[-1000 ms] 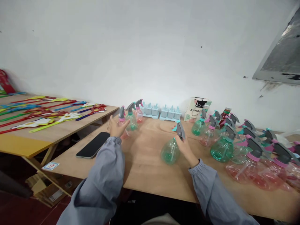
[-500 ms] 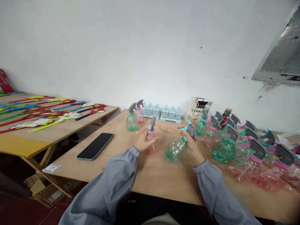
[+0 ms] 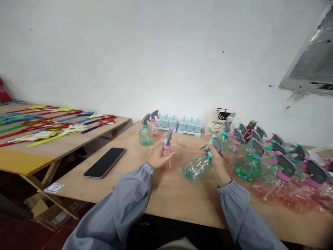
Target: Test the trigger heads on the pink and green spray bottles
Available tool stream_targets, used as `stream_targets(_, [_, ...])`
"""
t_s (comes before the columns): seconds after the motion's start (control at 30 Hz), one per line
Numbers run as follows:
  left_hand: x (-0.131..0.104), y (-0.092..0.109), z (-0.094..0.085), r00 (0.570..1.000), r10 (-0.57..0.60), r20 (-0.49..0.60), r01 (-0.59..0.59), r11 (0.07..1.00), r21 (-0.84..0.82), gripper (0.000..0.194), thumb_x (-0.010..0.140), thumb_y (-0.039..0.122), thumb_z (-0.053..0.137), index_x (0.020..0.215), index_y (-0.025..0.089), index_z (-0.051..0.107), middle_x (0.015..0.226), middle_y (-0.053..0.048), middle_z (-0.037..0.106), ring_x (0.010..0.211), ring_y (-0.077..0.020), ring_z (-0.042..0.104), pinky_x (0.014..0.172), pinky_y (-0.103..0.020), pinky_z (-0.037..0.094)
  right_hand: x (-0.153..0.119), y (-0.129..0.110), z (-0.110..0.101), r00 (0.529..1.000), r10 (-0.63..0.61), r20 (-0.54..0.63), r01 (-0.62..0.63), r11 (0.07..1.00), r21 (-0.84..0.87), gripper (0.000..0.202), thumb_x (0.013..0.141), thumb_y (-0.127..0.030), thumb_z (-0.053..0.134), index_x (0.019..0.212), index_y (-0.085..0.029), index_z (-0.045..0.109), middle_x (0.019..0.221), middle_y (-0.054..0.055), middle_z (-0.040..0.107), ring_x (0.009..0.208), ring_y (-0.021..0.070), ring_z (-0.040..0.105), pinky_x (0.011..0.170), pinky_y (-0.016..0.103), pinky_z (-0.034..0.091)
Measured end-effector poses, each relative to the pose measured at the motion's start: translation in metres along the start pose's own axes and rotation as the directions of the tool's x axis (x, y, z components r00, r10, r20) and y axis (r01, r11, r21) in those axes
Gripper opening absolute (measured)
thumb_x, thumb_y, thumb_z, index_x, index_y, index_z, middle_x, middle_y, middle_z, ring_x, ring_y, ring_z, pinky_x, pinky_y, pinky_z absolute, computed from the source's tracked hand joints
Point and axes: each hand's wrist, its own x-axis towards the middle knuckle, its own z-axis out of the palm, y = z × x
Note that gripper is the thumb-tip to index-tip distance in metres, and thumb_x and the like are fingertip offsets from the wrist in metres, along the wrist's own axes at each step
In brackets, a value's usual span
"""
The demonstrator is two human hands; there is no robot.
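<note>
In the head view, a pink spray bottle [image 3: 168, 163] stands upright near the middle of the wooden table [image 3: 177, 205]. My left hand [image 3: 158, 158] is wrapped round its neck and upper body from the left, the thumb reaching across the front. To the right, a green spray bottle [image 3: 197, 168] leans with its grey and teal head tipped to the right. My right hand [image 3: 215, 158] grips it at the neck and trigger. Whether its base touches the table is unclear.
Behind stand a green bottle [image 3: 145, 135], a pink bottle [image 3: 154, 127] and light blue moulds [image 3: 189, 125]. A box [image 3: 218, 121] and several spray bottles [image 3: 248, 166] are at the right. A phone [image 3: 104, 162] lies left; colourful hand-shaped sticks [image 3: 59, 135] cover another table.
The green bottle's head and my right hand have moved slightly to the right, so the bottle leans more. My left hand stays on the pink bottle.
</note>
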Motion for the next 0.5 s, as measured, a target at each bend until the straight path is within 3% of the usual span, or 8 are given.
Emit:
stream_targets(0.1, [-0.0001,-0.0003,0.0003,1.000,-0.001,0.007,0.001,1.000,-0.008,0.035,0.083,0.051,0.066,0.098,0.020,0.061,0.094,-0.005,0.067,0.095,-0.0259,0.067,0.092,-0.042,0.054,0.0016,-0.0020,0.0002,0.996,-0.040,0.079,0.039,0.999,0.014,0.033,0.065,-0.054,0.080,0.069,-0.023,0.069,0.075,0.000,0.071,0.069,0.0150,0.063,0.062,0.026,0.050])
stream_targets(0.27, [0.0001,-0.0017,0.0015,1.000,0.002,-0.015,-0.003,1.000,-0.016,0.035,0.083,0.050,0.067,0.099,0.020,0.061,0.094,-0.005,0.067,0.095,-0.0256,0.067,0.092,-0.041,0.054,0.0030,-0.0061,-0.0015,0.998,0.035,-0.060,-0.034,0.999,0.022,0.040,0.065,-0.058,0.077,0.058,-0.022,0.062,0.059,-0.002,0.062,0.053,0.0115,0.055,0.048,0.024,0.041])
stream_targets(0.4, [-0.0003,-0.0030,0.0022,1.000,0.016,-0.007,-0.016,1.000,-0.008,0.035,0.084,0.049,0.067,0.101,0.020,0.061,0.096,-0.005,0.068,0.094,-0.0246,0.067,0.091,-0.040,0.053,0.0034,-0.0074,-0.0036,0.999,-0.009,0.051,0.007,0.999,0.045,0.033,0.066,-0.053,0.079,0.067,-0.023,0.066,0.070,-0.001,0.068,0.063,0.0138,0.062,0.056,0.026,0.047])
stream_targets(0.5, [-0.0008,-0.0041,0.0027,1.000,0.007,-0.022,-0.007,1.000,0.022,0.036,0.084,0.051,0.067,0.101,0.020,0.062,0.095,-0.005,0.068,0.092,-0.0241,0.066,0.088,-0.039,0.053,0.0045,-0.0040,-0.0053,1.000,-0.024,0.005,0.024,0.999,-0.023,0.039,0.070,-0.058,0.074,0.061,-0.022,0.062,0.066,0.000,0.065,0.060,0.0135,0.060,0.056,0.027,0.047])
